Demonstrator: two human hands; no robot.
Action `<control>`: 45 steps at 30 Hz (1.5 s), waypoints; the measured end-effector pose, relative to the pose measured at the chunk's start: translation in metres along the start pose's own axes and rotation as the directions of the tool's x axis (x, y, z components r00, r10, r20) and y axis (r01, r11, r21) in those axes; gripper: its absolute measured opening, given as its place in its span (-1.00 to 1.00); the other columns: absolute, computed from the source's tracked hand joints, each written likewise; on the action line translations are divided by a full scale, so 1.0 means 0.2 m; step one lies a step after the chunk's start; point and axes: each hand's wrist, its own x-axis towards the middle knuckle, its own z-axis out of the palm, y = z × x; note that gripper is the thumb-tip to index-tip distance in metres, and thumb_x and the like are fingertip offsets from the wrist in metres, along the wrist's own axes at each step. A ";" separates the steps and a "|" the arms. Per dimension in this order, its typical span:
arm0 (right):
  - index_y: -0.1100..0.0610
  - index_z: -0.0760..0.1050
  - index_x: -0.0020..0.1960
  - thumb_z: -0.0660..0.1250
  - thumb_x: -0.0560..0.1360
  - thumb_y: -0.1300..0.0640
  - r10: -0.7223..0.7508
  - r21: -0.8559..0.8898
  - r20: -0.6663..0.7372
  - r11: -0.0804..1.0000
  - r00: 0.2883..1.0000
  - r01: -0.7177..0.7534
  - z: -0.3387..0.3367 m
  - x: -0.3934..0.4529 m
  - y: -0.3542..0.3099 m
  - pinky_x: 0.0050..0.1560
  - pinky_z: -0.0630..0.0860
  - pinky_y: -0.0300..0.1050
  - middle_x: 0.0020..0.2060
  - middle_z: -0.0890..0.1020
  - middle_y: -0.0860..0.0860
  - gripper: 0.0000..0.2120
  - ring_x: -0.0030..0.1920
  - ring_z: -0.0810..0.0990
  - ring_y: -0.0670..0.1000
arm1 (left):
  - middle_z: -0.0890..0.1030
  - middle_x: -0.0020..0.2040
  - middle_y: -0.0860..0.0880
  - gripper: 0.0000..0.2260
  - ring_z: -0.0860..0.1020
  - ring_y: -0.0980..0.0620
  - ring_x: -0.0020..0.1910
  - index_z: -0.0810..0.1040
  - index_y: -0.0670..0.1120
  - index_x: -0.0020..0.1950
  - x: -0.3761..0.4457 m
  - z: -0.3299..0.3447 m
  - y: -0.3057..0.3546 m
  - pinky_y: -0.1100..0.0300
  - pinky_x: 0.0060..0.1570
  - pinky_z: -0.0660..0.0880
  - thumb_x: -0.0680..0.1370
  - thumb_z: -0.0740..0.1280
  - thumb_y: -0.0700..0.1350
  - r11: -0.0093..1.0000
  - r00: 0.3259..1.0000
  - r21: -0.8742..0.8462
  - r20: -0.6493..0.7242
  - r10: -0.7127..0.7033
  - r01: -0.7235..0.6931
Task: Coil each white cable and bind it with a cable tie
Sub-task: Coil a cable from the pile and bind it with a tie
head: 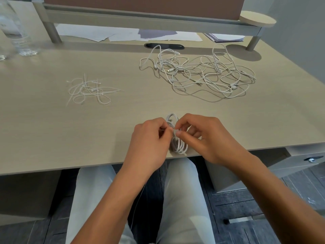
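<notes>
Fingers (165,128) of the left hand (149,138) are curled tight, pinching something thin and white right at the middle of the coiled white cable (177,143); it looks like a cable tie, though it is too small to be sure. The right hand (205,138) meets it from the other side, thumb and forefinger pinched on the same spot. The coil stands on the desk (105,120), at its near edge, between both hands, loops bunched together. Farther back on the desk and off to the right of the coil sprawls a tangle of loose white cables (202,73). Back and to the left of the coil lies a small heap of cable ties (89,90). Far left of the coil, a clear plastic bottle (17,32)
</notes>
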 end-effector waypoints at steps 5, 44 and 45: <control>0.01 0.63 0.01 0.48 0.57 0.07 0.009 0.001 0.075 1.000 0.997 -0.010 -0.04 0.03 0.03 -0.11 0.62 0.07 -0.25 0.70 -0.09 -0.95 -0.22 0.67 -0.02 | 0.68 -0.32 0.02 -0.83 0.68 -0.03 -0.26 0.60 0.00 -0.25 -0.01 -0.01 0.02 -0.10 -0.09 0.61 0.51 0.31 -0.01 0.999 0.999 -0.030 0.042 -0.020 0.021; 0.07 0.75 -0.12 0.60 0.44 0.22 0.071 0.178 0.105 0.980 0.992 -0.089 -0.14 0.06 0.06 -0.04 0.64 0.16 -0.18 0.72 -0.05 -0.92 -0.18 0.72 0.04 | 0.70 -0.32 0.05 -0.72 0.67 0.01 -0.28 0.65 -0.04 -0.34 0.07 -0.03 0.10 0.00 -0.10 0.64 0.55 0.31 -0.12 0.990 0.939 0.094 0.319 -0.127 0.103; 0.07 0.75 -0.12 0.60 0.44 0.22 0.080 0.205 0.122 0.973 0.989 -0.104 -0.14 0.07 0.06 -0.02 0.63 0.18 -0.17 0.73 -0.04 -0.92 -0.17 0.71 0.07 | 0.71 -0.32 0.05 -0.73 0.67 0.00 -0.28 0.65 -0.04 -0.36 0.06 -0.03 0.10 0.01 -0.13 0.64 0.54 0.32 -0.12 0.989 0.942 0.099 0.308 -0.135 0.109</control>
